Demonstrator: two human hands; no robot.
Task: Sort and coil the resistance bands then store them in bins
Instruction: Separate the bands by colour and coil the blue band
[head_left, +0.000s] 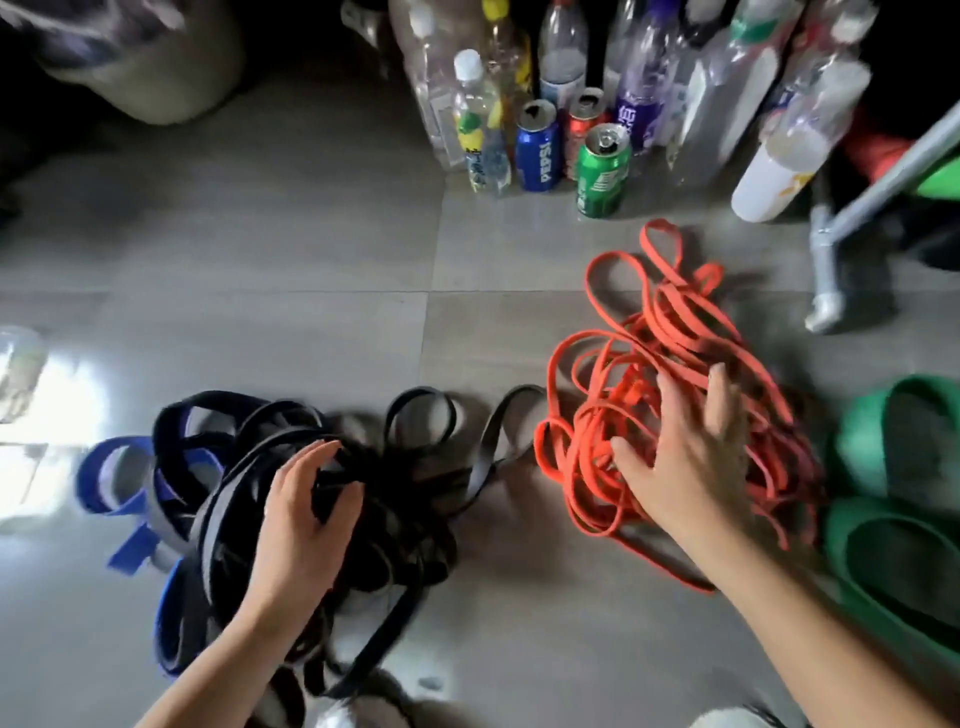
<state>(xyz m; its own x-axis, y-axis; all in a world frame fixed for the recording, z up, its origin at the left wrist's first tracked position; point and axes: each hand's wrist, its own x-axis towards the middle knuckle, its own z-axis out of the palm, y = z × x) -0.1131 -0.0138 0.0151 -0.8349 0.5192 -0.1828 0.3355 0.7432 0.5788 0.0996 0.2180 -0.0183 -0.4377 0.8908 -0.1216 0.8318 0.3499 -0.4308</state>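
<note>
Item, black bands (400, 525): a loose tangled heap on the grey tiled floor (311, 249), found directly under the left hand (304, 514); several strands were gripped by that hand, its fingers curled down into the top of the heap and the thumb closed against them. Item, blue bands (111, 486): wide loops, partly buried beneath the black heap, lying just outward of the left hand. Item, orange bands (649, 332): a heap of thin loops, spread beneath and ahead of the right hand (685, 457); the hand was laid flat upon it with fingers straight and spread, nothing pinched. The two hands were held well apart, each on its own heap, and a strip of bare floor was seen between the black and orange heaps. Item, green bands (904, 551): broad loops, stacked just outward of the right hand, beside the orange heap; whether the two heaps touched could not be told. Item, plastic bottles (478, 119): an upright cluster, ranged well ahead of both hands. Item, blue can (538, 148), red can (584, 117) and green can (602, 171): opened, standing in front of the bottles, the green one nearest the orange heap. Item, metal frame (852, 213): a slanted tube, noted ahead and outward of the right hand.
</note>
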